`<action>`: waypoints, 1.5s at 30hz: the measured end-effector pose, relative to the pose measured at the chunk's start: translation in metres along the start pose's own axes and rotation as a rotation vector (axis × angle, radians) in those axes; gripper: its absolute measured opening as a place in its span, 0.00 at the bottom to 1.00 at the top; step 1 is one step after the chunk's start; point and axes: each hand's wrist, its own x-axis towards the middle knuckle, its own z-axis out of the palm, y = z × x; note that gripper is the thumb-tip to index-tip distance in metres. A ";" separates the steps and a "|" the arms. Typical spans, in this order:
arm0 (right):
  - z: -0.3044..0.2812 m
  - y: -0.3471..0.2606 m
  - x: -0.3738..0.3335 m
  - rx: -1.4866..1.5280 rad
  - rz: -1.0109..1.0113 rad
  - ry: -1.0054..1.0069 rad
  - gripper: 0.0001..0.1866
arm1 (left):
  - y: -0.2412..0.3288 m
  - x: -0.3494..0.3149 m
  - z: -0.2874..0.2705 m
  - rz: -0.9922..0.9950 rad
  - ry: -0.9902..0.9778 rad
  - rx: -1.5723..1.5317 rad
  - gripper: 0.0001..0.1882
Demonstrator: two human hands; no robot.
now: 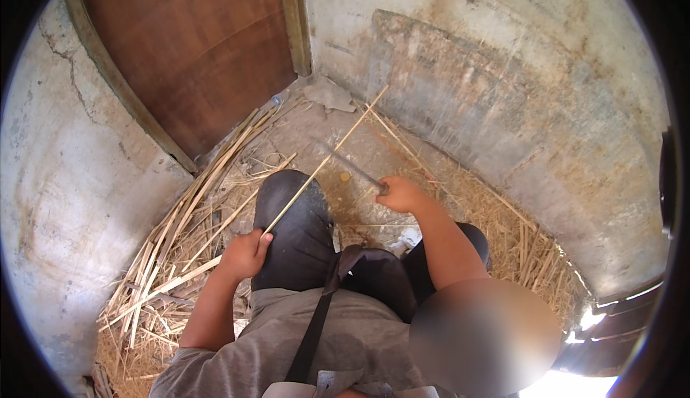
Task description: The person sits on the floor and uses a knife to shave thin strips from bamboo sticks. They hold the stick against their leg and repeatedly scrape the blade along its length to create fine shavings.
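Observation:
My left hand (246, 253) is closed around the lower end of a long, thin bamboo strip (302, 187), beside my left knee. The strip slants up and away to the right, passing over my dark trouser leg, its far end near the foot of the right wall. In my right hand (402, 195), closed on its handle, is a knife (359, 172) with a long, narrow blade smeared by motion. Its blade points left and away, and its tip lies close to or across the middle of the strip. Whether blade and strip touch, I cannot tell.
A pile of long bamboo strips (172, 229) lies along the left wall. Shavings (535, 265) heap along the right wall (503, 89). A brown door (187, 46) stands ahead on the left. A flat grey scrap (330, 96) lies on the floor near the corner.

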 end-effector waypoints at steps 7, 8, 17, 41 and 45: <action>0.006 -0.003 0.006 0.003 -0.080 -0.098 0.26 | -0.004 -0.002 0.003 0.000 0.007 -0.012 0.25; 0.003 0.005 0.008 -0.013 -0.040 -0.080 0.27 | -0.004 -0.001 0.002 0.005 0.006 -0.010 0.25; -0.013 0.020 0.002 0.073 0.186 0.008 0.38 | -0.006 0.000 0.003 -0.011 -0.002 -0.014 0.25; -0.008 0.007 0.000 0.132 0.147 -0.067 0.36 | -0.001 0.000 0.001 -0.032 0.004 -0.034 0.24; 0.003 0.008 0.005 0.207 0.176 -0.095 0.37 | -0.002 -0.001 0.003 -0.048 0.002 -0.041 0.25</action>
